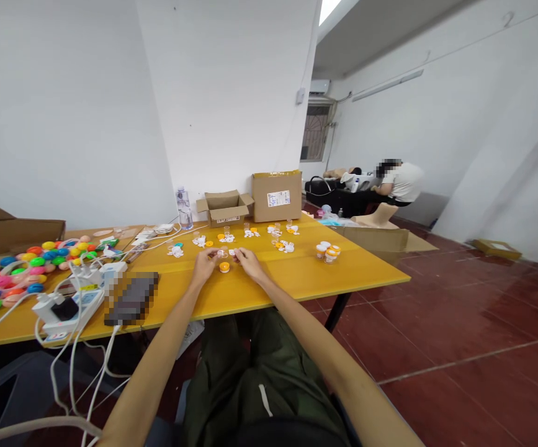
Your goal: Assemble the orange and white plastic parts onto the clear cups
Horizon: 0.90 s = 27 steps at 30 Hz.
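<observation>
My left hand is closed with its fingertips on a small clear jar above the table. Opposite it, my right hand pinches a small white piece beside the jar's side; its exact kind is too small to make out. Just below the two hands, an orange lid sits on the yellow table. Beyond them lie several little groups, each with a clear jar, an orange lid and flat white pieces. To the right stands a cluster of jars with white and orange tops.
Two cardboard boxes, one opened and one taped, stand at the back beside a bottle. At left are a power strip, cables, a phone and colourful balls. A person sits bent over farther right.
</observation>
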Each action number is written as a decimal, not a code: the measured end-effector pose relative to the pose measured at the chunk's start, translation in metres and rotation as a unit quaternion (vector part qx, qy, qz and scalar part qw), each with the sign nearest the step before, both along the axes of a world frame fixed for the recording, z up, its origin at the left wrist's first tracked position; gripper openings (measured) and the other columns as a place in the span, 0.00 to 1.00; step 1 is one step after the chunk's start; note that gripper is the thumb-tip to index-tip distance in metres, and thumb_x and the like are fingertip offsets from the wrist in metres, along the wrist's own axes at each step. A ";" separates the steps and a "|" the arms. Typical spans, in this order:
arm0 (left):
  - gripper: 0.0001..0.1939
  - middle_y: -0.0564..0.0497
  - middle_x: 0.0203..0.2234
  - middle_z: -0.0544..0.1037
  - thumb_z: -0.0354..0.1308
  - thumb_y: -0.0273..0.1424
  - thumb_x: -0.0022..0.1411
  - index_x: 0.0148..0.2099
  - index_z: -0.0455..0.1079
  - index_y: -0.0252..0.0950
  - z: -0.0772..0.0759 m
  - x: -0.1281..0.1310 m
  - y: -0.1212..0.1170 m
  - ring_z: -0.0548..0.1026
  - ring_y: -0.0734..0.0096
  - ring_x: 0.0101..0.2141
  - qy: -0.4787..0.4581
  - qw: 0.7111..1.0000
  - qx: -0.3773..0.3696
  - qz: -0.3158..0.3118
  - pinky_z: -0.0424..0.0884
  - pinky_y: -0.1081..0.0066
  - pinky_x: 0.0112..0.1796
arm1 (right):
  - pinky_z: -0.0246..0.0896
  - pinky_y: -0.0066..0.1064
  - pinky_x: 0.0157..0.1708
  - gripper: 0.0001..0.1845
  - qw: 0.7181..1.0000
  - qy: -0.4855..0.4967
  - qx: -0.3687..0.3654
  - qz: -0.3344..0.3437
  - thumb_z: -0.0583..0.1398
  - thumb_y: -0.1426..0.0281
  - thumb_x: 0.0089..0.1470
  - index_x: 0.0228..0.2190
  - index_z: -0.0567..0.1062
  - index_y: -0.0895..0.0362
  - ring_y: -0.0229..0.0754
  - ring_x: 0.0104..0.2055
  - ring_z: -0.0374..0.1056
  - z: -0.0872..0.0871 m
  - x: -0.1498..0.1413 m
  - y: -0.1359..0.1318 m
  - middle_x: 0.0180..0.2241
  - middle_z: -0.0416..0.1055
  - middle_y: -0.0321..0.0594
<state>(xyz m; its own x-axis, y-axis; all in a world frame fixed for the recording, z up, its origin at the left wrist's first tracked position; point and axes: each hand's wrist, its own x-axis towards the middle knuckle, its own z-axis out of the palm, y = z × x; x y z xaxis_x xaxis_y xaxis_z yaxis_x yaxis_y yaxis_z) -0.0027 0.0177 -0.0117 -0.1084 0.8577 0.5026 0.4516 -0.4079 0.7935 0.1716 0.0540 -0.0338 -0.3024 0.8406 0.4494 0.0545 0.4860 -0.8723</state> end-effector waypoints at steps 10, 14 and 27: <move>0.06 0.44 0.28 0.82 0.66 0.35 0.53 0.32 0.81 0.40 -0.018 -0.014 0.010 0.77 0.52 0.38 0.171 0.975 -0.015 0.143 0.69 0.62 0.38 | 0.65 0.33 0.36 0.09 0.999 0.013 0.012 -0.029 0.60 0.62 0.52 0.25 0.73 0.53 0.42 0.32 0.69 -0.002 0.003 0.004 0.27 0.74 0.36; 0.05 0.44 0.27 0.82 0.66 0.35 0.52 0.31 0.81 0.41 -0.022 -0.016 0.011 0.76 0.53 0.38 0.191 0.970 0.000 0.153 0.68 0.64 0.38 | 0.67 0.35 0.39 0.06 0.999 0.018 0.013 -0.027 0.61 0.64 0.49 0.27 0.74 0.53 0.44 0.35 0.70 -0.003 0.002 0.005 0.29 0.76 0.37; 0.06 0.47 0.35 0.83 0.63 0.33 0.56 0.35 0.80 0.40 -0.002 0.003 -0.002 0.77 0.57 0.42 0.082 0.996 0.034 0.016 0.70 0.58 0.50 | 0.67 0.37 0.43 0.06 0.999 0.028 0.014 -0.006 0.63 0.65 0.48 0.30 0.76 0.54 0.44 0.37 0.72 0.000 0.001 0.003 0.32 0.77 0.38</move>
